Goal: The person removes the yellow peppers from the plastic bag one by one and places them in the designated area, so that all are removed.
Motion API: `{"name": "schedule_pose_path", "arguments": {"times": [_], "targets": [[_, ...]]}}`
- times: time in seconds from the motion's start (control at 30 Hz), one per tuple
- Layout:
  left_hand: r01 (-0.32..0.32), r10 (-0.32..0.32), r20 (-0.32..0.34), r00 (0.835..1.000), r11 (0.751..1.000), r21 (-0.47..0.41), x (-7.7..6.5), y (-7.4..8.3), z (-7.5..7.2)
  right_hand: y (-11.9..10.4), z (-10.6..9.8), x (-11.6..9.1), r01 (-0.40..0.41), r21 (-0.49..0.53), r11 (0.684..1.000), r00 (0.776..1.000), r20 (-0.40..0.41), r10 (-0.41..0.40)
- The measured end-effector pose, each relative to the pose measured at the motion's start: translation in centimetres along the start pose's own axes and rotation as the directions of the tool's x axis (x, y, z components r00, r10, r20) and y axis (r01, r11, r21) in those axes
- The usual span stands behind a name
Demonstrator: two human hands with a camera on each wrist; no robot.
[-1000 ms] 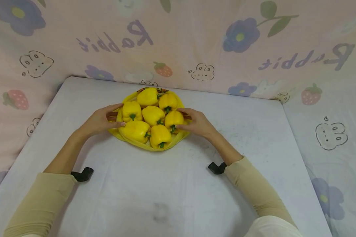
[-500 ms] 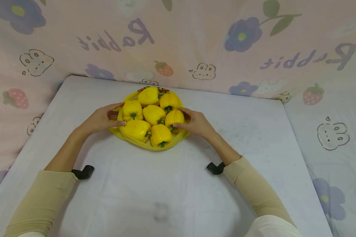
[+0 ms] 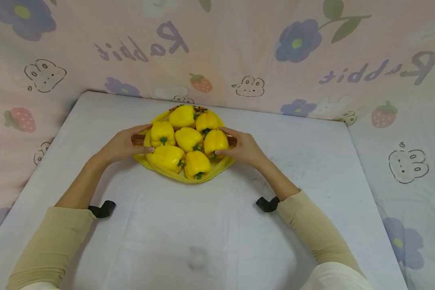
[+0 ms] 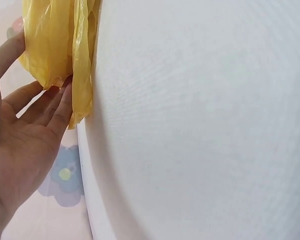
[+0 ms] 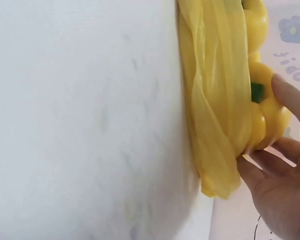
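Note:
Several yellow bell peppers (image 3: 189,139) with green stems lie bunched on a yellow plastic bag (image 3: 222,166), its rim folded around them. My left hand (image 3: 122,145) holds the bag's left side, thumb on the near side and fingers at the far side; in the left wrist view its fingertips reach under the thin yellow plastic (image 4: 47,45). On the right, my right hand (image 3: 247,150) grips the rightmost bell pepper (image 3: 216,140). The right wrist view shows the thumb against this pepper (image 5: 272,117), near its green stem, and the other fingers below, beside the bag's folds (image 5: 222,75).
The bag stands on a white-covered table (image 3: 188,225), near its back edge. A patterned cloth (image 3: 217,52) with rabbits, flowers and strawberries hangs behind and around it. Black angled pieces (image 3: 104,209) stick out at both sleeve cuffs (image 3: 70,221). A dark printed patch shows at the bag's far rim.
My right hand has shifted slightly right, and the rightmost bell pepper has moved right and tilted more upright with it. The left hand stays in place on the bag.

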State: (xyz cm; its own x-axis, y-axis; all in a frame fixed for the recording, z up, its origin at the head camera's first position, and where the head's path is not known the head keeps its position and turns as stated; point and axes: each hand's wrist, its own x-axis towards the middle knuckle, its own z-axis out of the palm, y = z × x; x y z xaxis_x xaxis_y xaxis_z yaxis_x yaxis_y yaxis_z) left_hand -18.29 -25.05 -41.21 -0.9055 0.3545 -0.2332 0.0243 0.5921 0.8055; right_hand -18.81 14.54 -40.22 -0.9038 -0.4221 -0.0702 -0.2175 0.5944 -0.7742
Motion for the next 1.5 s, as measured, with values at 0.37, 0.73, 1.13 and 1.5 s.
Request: {"name": "schedule_pose_path", "arguments": {"times": [0.37, 0.73, 1.13, 1.5], "targets": [[-0.010, 0.010, 0.007, 1.000, 1.000, -0.006, 0.2, 0.0, -0.1, 0.0, -1.8, -0.1, 0.040, 0.135, 0.990, 0.999, 0.007, -0.042], [-0.012, 0.012, 0.006, 1.000, 1.000, -0.011, 0.1, 0.4, -0.1, -1.1, -3.2, -0.8, 0.054, 0.181, 0.982, 0.999, -0.003, -0.054], [-0.001, 0.001, 0.010, 1.000, 1.000, -0.005, 0.1, 0.3, -0.2, 1.6, -4.9, -0.2, 0.056, 0.204, 0.977, 0.997, -0.067, -0.044], [-0.004, 0.004, 0.015, 1.000, 1.000, -0.004, 0.1, 0.2, -0.4, 2.3, -6.6, -0.1, 0.010, 0.216, 0.976, 0.997, -0.079, 0.007]]}}
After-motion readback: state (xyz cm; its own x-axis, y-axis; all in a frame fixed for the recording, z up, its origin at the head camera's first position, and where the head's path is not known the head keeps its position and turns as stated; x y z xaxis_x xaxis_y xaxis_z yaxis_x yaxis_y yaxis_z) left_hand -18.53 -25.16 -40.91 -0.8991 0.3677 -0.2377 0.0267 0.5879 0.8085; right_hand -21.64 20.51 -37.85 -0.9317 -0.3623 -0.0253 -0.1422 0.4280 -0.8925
